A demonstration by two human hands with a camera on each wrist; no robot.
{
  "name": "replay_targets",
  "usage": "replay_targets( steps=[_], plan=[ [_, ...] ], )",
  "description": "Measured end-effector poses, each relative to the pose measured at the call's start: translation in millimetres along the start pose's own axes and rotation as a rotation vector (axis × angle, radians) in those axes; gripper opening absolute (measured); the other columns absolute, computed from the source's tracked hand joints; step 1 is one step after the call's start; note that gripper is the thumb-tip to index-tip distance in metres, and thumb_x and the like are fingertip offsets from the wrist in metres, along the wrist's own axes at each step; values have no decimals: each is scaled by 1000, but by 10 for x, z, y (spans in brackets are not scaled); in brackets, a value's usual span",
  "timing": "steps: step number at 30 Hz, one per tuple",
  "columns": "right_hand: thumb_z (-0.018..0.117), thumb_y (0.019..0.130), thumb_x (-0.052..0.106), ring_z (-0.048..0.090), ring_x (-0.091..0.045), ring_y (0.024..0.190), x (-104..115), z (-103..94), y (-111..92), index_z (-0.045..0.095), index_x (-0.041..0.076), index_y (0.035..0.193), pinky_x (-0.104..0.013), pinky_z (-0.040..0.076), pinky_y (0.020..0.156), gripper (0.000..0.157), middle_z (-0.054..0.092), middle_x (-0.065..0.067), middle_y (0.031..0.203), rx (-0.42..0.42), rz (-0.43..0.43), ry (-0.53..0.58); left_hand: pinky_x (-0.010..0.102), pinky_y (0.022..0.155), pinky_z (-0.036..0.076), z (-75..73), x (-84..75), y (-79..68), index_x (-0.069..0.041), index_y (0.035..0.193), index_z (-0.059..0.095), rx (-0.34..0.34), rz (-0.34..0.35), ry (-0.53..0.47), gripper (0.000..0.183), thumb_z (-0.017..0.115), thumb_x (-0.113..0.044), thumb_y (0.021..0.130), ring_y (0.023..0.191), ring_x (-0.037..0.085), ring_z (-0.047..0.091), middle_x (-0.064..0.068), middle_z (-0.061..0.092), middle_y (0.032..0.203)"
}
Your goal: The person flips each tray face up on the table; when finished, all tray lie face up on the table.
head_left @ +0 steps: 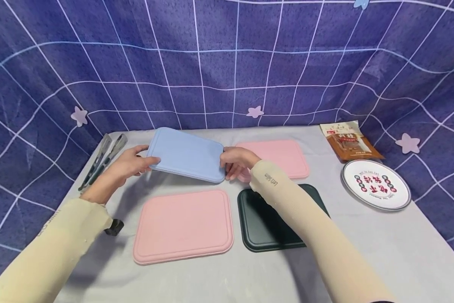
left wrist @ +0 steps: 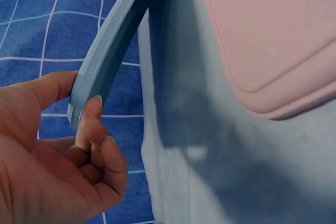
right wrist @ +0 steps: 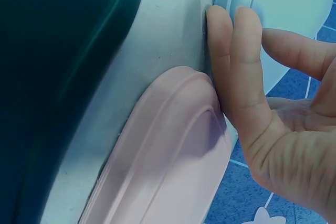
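A light blue rectangular tray-like panel (head_left: 187, 153) with rounded corners is held tilted above the back of the table, its left end raised. My left hand (head_left: 130, 162) pinches its left end, thumb on one face and index finger on the other, as the left wrist view shows. At its right end my right hand (head_left: 239, 160) holds the corner; in the right wrist view the fingertips (right wrist: 247, 19) touch its rim. Below it lies a pink panel (head_left: 185, 223) of similar shape. A second pink panel (head_left: 278, 155) is partly hidden behind the right hand.
A dark green panel (head_left: 257, 227) lies under the right forearm. Metal tongs (head_left: 103, 158) rest at the left edge. To the right are a brown food packet (head_left: 348, 141) and a white oval plate (head_left: 376, 185) with printed characters. A purple gridded cloth (head_left: 219, 67) hangs behind.
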State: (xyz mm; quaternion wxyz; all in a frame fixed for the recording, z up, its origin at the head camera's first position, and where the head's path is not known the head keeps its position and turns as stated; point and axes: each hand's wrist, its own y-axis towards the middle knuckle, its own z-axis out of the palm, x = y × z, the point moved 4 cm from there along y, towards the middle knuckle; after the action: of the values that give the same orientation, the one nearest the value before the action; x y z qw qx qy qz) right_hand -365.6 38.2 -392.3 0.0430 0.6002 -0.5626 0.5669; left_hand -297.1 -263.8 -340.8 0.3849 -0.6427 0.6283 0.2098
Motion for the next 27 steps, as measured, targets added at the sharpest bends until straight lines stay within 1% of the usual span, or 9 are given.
replay_targets(
  steps=[3,7,8,11,15,18,22,25,27],
  plan=[
    [50,92,8,70,-30,72,1,-2,4,13,8,157,-36,61,68,74,59,-24,100,-4,-13,1,26,64,44,-10,-64,-9,3,158,17,-29,24,3,87,63,-36,95,72,4,60,-4,63,86],
    [50,93,9,71,-31,75,-16,16,-7,26,4,148,-38,62,70,60,58,-24,101,8,-20,-6,24,60,44,-6,-140,-19,4,156,25,-85,40,35,83,67,-32,93,71,5,61,-1,63,85],
    [50,93,9,71,-31,75,-24,21,-12,30,4,143,-38,62,70,55,58,-24,101,11,-20,-7,24,60,44,-4,-160,-21,3,155,27,-99,46,45,82,67,-31,93,71,5,61,0,63,85],
    [50,92,8,71,-32,76,-44,24,-30,38,5,130,-38,62,70,40,60,-25,102,8,-20,0,24,61,46,6,-226,-26,2,154,32,-129,67,65,79,69,-31,92,69,6,61,3,63,84],
    [50,92,7,69,-31,73,-66,25,-38,39,6,122,-38,62,70,32,58,-24,101,9,-26,9,25,66,48,15,-303,-38,4,152,35,-146,83,99,78,69,-32,92,67,6,62,3,64,80],
    [49,92,7,69,-29,71,-69,32,-34,39,6,122,-37,62,70,32,57,-23,100,15,-35,7,26,68,48,13,-349,-55,5,150,38,-162,85,116,76,69,-32,91,66,7,62,2,62,77],
    [49,92,7,69,-30,72,-50,32,-37,37,6,129,-38,62,69,39,57,-25,104,16,-47,-1,28,63,45,2,-433,-78,5,144,44,-195,102,119,69,70,-29,90,65,8,60,1,61,75],
    [51,95,11,71,-33,79,-19,9,-64,35,7,136,-39,61,70,45,59,-28,111,12,-46,-30,28,59,44,-13,-522,-97,5,143,46,-218,112,134,67,69,-28,90,65,10,60,3,61,76],
    [53,97,16,71,-37,86,22,-21,-105,33,8,141,-41,61,71,50,60,-30,117,8,-36,-63,29,58,43,-23,-592,-115,4,144,45,-233,111,163,67,69,-29,90,67,14,61,5,62,79]
  ],
)
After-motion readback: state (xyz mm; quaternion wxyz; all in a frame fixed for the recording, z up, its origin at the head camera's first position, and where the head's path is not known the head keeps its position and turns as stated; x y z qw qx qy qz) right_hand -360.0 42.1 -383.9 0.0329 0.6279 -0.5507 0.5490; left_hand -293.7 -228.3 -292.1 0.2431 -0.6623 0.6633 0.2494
